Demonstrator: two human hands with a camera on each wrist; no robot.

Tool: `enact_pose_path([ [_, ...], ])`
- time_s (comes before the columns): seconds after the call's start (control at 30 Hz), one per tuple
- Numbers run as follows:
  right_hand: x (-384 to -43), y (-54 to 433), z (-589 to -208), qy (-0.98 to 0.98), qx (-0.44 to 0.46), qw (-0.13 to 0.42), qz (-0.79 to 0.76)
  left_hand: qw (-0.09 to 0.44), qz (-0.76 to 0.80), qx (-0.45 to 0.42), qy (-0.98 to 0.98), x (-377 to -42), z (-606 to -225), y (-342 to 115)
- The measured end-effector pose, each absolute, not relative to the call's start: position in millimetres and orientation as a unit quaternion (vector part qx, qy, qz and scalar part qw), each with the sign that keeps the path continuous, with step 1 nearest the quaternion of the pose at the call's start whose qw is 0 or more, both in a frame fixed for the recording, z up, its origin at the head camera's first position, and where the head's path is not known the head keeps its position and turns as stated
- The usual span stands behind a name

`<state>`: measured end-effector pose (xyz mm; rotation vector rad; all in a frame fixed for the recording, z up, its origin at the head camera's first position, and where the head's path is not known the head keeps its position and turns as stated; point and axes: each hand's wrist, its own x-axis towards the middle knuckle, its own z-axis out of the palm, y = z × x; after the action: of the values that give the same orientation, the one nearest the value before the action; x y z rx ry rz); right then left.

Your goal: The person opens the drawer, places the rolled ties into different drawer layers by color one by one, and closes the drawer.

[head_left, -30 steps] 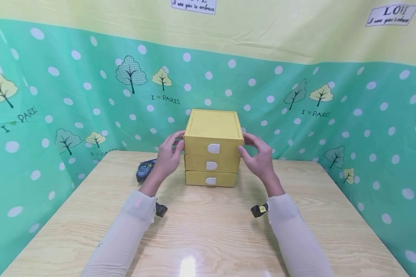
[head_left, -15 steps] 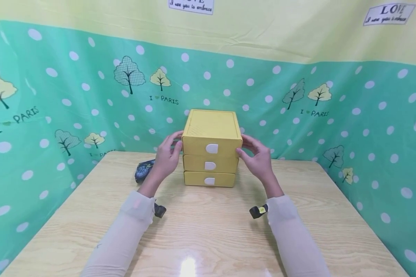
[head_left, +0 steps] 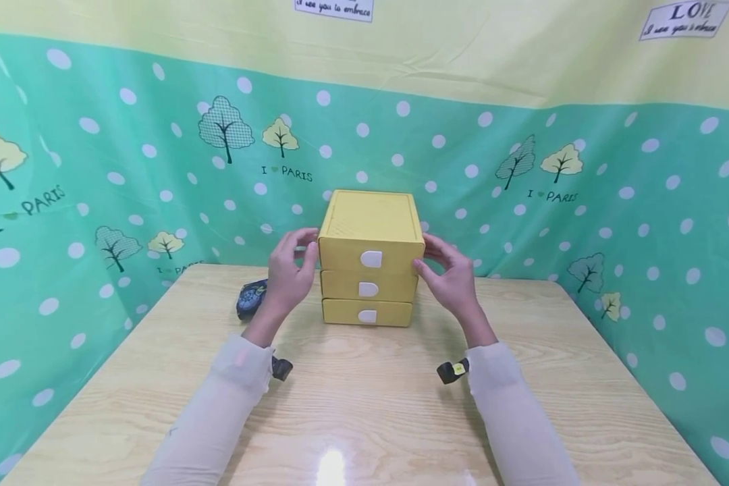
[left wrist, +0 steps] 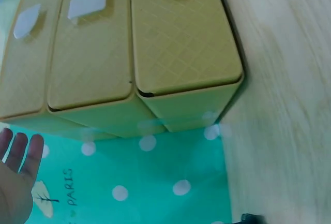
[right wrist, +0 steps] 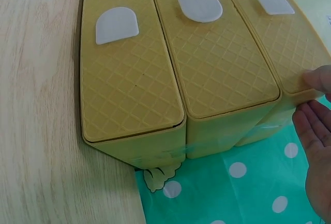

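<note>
A yellow three-tier drawer unit (head_left: pixel 370 270) with white tab handles stands at the back of the table, all drawers closed. My left hand (head_left: pixel 290 270) is beside its left side, fingers extended. The left wrist view shows that hand (left wrist: pixel 18 177) with a gap between its fingertips and the unit. At the right side, my right hand (head_left: pixel 452 273) holds the upper front corner. In the right wrist view the thumb of this hand (right wrist: pixel 320 146) lies on the top drawer's front, its fingers along the side wall.
A dark blue flowered pouch (head_left: pixel 251 299) lies behind my left hand, partly hidden by it. The wooden table (head_left: pixel 364 391) is bordered by a green dotted curtain (head_left: pixel 364 148) at the back and sides. Black wrist cameras (head_left: pixel 281 368) hang under both wrists.
My left hand has drawn slightly away from the unit's left side, its thumb lifting off. The right hand keeps its hold on the right corner. The drawer unit stays in place.
</note>
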<state>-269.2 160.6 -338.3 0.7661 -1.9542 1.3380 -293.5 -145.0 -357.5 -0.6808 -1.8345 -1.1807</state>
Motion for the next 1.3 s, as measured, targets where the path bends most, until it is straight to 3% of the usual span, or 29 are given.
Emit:
enact_pose_path([
  [0.43, -265.9, 157.9, -337.6, -0.75, 0.295, 0.342, 0.483, 0.544, -0.406, -0.243, -0.693, -283.7, -348.3, -132.4],
  [0.7, -264.4, 157.8, -338.0, -0.75, 0.296, 0.346, 0.48, 0.526, -0.357, -0.265, -0.725, -277.2, -353.2, -133.7],
  [1.3, -264.4, 156.6, -336.0, -0.75, 0.286, 0.335, 0.494, 0.422, -0.109, -0.482, -0.76, -263.2, -393.2, -102.7],
])
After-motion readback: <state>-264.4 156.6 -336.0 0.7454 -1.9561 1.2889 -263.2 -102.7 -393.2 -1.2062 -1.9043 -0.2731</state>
